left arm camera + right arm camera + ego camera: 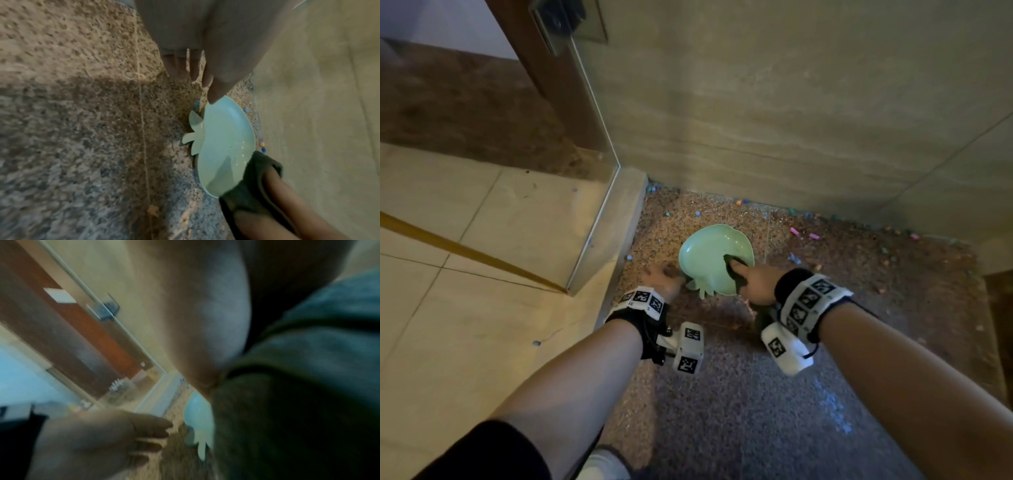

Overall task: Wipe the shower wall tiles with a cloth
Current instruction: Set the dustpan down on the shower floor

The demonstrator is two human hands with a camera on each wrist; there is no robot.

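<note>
While head view hides it | left hand point(205, 53) fingertip touches dish point(226, 146) rim

Left hand point(666, 279) relaxed; right hand point(755, 284) clenched.

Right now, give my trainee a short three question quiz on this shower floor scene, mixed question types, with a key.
1. True or false: the right hand holds the dark cloth against the wall tiles.
2. Multiple choice: the green dish stands on A) the speckled shower floor, B) a shelf, C) the beige tiles beyond the glass panel.
3. Fill in: the left hand touches the dish's ___.

Key
1. False: the cloth is in the dish.
2. A.
3. Rim, beside its leaf-shaped tab.
</note>
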